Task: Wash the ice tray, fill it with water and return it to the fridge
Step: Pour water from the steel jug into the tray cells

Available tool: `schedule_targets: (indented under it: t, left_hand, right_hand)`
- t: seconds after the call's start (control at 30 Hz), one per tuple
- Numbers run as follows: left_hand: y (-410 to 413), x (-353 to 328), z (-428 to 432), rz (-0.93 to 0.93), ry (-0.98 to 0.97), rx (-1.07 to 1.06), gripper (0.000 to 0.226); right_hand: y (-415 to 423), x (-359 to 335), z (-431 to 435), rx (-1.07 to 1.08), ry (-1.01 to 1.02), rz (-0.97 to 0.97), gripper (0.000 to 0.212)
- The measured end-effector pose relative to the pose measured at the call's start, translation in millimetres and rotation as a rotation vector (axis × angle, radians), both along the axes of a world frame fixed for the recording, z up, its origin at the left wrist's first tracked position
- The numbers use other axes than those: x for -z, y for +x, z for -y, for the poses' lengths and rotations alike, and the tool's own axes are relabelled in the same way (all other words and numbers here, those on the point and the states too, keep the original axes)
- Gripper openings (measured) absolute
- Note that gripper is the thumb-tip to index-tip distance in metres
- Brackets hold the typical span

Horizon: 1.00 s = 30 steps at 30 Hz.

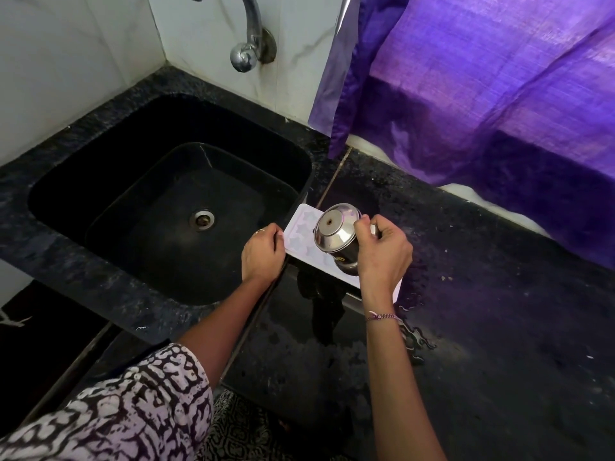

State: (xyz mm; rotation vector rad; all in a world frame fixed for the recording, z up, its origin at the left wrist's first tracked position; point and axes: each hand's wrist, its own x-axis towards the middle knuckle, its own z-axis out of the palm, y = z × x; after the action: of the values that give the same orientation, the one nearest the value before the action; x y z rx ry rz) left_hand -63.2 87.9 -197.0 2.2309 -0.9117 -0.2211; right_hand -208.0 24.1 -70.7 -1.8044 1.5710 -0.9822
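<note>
A white ice tray (301, 232) with star-shaped cells lies flat on the black counter just right of the sink. My left hand (262, 254) grips the tray's left edge. My right hand (382, 252) holds a steel cup (336, 232) tipped steeply over the tray, its base turned toward me and its mouth pointing down at the cells. The cup and my right hand hide the tray's right half. Whether water is flowing cannot be made out.
A black sink (173, 201) with a metal drain (202, 220) lies to the left. A chrome tap (248, 44) juts from the tiled wall above it. Purple curtain (482, 88) hangs at the right over the wet granite counter (482, 294).
</note>
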Motion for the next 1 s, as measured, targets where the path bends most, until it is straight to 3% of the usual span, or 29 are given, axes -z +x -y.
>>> schedule_targets:
  t: [1.0]
  left_hand:
    - [-1.3,-2.1,-2.1,-0.016,-0.017,0.005,0.013]
  right_hand:
    - [-28.2,-6.7,-14.9,0.13,-0.036,0.033,0.043]
